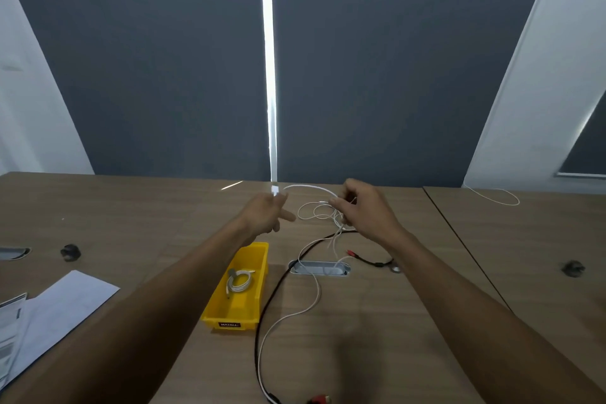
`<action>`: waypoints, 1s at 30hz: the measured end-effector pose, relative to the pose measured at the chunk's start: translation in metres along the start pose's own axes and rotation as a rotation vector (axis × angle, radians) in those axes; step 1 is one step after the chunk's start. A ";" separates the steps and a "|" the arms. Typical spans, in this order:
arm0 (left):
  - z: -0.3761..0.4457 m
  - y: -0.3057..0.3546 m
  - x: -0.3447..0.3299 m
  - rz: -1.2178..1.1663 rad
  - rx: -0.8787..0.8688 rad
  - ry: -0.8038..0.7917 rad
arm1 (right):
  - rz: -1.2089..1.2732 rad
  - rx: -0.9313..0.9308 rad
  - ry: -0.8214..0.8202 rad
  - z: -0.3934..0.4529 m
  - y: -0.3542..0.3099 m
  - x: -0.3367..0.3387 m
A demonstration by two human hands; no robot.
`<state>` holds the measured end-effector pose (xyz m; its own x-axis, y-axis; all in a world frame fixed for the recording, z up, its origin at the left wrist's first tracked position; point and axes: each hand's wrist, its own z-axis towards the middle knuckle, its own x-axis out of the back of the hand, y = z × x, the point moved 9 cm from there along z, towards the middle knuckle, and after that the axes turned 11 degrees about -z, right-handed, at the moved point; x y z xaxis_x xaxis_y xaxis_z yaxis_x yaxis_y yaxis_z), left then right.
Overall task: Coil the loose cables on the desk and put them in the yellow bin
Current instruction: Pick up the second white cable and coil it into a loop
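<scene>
Cable in hand: a thin white cable [311,188] is held up over the far middle of the desk [377,321], arching between both hands, its slack trailing down past the metal cable port [319,268].
Left hand: the left hand [267,211] pinches the white plug end at its fingertips; the other fingers look loosely spread.
Right hand: the right hand [364,207] is curled round several small loops of the same cable.
Bin: the yellow bin [241,285] sits near the left forearm, with one coiled white cable [239,282] already inside.
Other loose cable: a black cable [272,292] with red plugs crosses the white slack.
Doing it well: probably feed even loops into the right hand and lift the slack clear of the black cable before it snags.
</scene>
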<state>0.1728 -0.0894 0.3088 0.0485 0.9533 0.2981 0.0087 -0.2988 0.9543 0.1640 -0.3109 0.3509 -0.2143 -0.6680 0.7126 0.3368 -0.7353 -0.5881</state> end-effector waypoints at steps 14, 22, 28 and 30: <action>0.029 0.030 0.019 -1.271 0.015 0.228 | -0.101 0.031 -0.763 -0.064 0.038 -0.078; 0.013 0.046 -0.015 -0.881 0.094 -0.192 | -0.489 -0.036 -0.616 -0.052 0.068 -0.080; -0.011 0.042 -0.020 -0.296 -0.004 -0.221 | -0.227 -0.184 -0.279 -0.017 0.066 -0.045; -0.014 0.035 -0.020 -0.181 -0.026 -0.200 | -0.130 -0.194 -0.216 -0.011 0.058 -0.035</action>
<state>0.1579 -0.1185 0.3361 0.2446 0.9628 0.1145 0.0100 -0.1206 0.9927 0.1808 -0.3312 0.2873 -0.0374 -0.5430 0.8389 0.1342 -0.8346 -0.5342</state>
